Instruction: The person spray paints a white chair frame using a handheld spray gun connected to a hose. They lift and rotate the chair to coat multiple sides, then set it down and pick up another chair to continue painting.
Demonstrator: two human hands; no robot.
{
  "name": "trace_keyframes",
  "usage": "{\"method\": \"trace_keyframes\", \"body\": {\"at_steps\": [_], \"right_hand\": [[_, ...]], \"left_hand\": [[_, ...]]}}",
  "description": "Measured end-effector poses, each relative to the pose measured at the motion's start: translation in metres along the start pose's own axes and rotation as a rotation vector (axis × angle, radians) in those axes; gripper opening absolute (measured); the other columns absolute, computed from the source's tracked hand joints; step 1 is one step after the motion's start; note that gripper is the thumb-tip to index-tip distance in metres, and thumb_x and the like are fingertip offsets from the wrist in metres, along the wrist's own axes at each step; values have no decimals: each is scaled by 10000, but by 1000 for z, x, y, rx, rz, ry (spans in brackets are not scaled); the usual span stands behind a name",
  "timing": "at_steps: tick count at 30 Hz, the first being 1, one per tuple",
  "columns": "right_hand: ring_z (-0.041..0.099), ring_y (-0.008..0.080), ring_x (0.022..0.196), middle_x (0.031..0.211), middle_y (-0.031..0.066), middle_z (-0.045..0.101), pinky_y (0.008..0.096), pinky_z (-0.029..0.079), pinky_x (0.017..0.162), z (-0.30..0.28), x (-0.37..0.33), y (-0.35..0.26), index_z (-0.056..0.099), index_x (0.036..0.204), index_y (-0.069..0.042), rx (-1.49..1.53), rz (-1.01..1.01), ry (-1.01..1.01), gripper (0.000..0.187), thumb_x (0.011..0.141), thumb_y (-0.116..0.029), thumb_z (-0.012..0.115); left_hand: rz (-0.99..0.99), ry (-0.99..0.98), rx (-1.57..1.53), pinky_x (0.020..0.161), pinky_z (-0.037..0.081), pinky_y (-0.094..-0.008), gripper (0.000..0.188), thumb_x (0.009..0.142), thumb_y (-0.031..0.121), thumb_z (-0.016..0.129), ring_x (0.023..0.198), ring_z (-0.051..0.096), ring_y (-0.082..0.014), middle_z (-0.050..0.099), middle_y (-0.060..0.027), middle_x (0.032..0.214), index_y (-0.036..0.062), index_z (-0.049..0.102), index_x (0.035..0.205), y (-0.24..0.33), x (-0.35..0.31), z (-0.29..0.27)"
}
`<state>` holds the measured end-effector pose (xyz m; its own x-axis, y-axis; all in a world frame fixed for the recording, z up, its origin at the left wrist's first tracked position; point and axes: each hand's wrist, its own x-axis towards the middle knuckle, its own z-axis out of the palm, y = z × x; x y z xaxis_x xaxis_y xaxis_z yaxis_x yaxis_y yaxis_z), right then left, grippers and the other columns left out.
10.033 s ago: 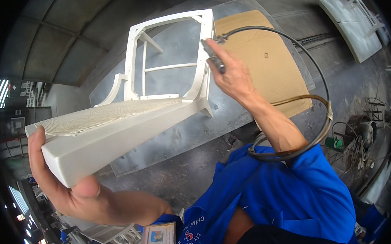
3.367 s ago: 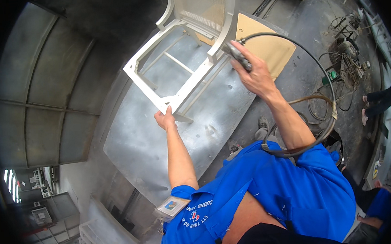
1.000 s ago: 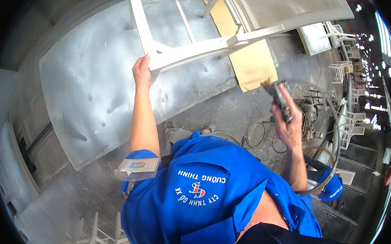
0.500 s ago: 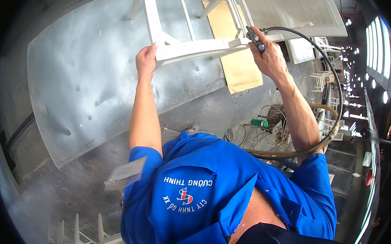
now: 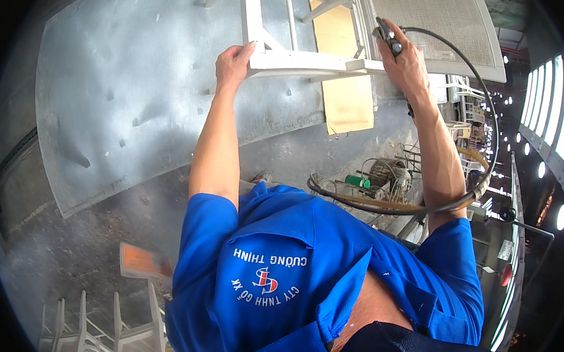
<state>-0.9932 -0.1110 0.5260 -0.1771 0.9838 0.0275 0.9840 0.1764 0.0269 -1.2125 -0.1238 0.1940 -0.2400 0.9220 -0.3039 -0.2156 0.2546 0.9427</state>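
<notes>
Chair (image 5: 314, 60) across the right edge of the grey board (image 5: 160, 86). With the left hand (image 5: 233, 67) we clasp its seat-frame corner between thumb and fingers, probably for steadiness; the right hand (image 5: 408, 68) wraps the spray gun (image 5: 387, 35) beside the backrest, presumably so its hose (image 5: 470, 196) hangs clear.

In front of you, the white, straight-railed wooden-looking chair frame (image 5: 314, 61) has a smooth, painted finish, while its pale, rectangular woven back panel (image 5: 439, 8) shows a fine, textured mesh. Your dark, compact spray gun (image 5: 389, 38) looks metallic, with small bright glints, and its long, black, looping hose (image 5: 493, 116) resembles smooth rubber. The broad, grey, sheet-topped bench (image 5: 127, 69) has a cloudy, metal-like sheen marred by dents. The tan, flat cardboard sheet (image 5: 349, 107) looks matt and papery; your blue, short-sleeved cloth shirt (image 5: 272, 231) falls in soft folds.
</notes>
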Motion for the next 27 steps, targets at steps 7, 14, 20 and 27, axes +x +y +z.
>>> {"method": "trace_keyframes", "body": {"at_steps": [7,14,20,27], "right_hand": [[760,424,924,960,259,760,486,604,838,0,-52,0,520,1522,-122,61,25,-52,540,1004,-236,624],[759,402,892,932,233,755,482,585,804,8,-28,16,536,1498,-123,159,-12,108,516,1002,-239,617],[767,350,874,960,211,763,415,570,799,-11,-71,53,540,1506,-153,380,78,121,515,1010,-246,644],[688,421,1137,1286,247,679,446,549,957,0,-232,169,514,1518,-84,411,-76,292,621,932,-67,720]], "left_hand": [[0,-8,-34,755,534,-363,601,879,604,740,842,705,-221,765,-129,912,14,781,987,2,-1,1],[-3,39,-86,765,511,-329,558,884,558,768,837,670,-178,746,-90,880,9,777,979,0,-2,4],[27,105,-202,838,504,-329,509,888,461,805,891,654,-174,752,-87,963,-19,775,1052,-14,7,6],[3,176,-314,897,529,-329,495,948,363,782,1008,691,-184,753,-107,1103,-61,723,1196,-22,20,-2]]}}
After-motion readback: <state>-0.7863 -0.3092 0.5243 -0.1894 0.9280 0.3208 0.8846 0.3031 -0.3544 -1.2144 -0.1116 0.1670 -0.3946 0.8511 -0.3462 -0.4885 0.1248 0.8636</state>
